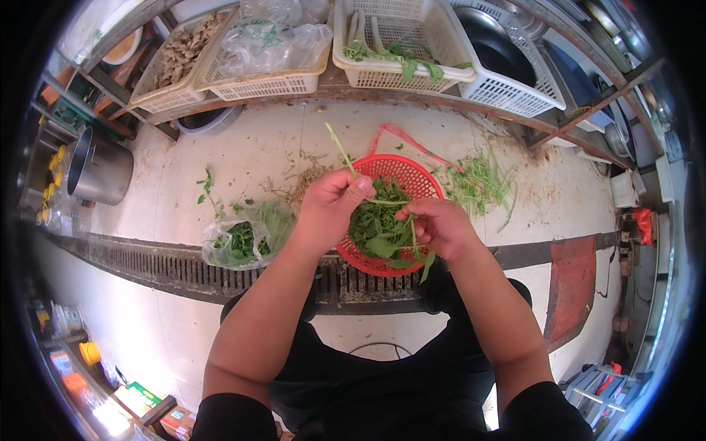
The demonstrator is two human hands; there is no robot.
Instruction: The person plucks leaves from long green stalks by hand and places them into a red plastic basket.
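Over a red plastic colander (392, 161) of green leaves (380, 223), my left hand (336, 206) grips a long pale green stem (338, 144) between thumb and fingers. The stem runs across to my right hand (438, 223), whose fingers pinch it near the colander's right side; leaves hang below that hand. A clear plastic bag (251, 242) holding leafy greens lies left of my left forearm. Right of the colander is a loose pile of thin green stems (480, 182). A pink strap or tie (405, 135) lies behind the colander.
A metal floor drain grate (160, 270) crosses beneath the bag and colander. Behind, a low rack holds plastic baskets (270, 85) with ginger, plastic bags, long stalks and a black pan (493, 47). A steel pot (105, 168) stands left; a reddish board (571, 289) lies right.
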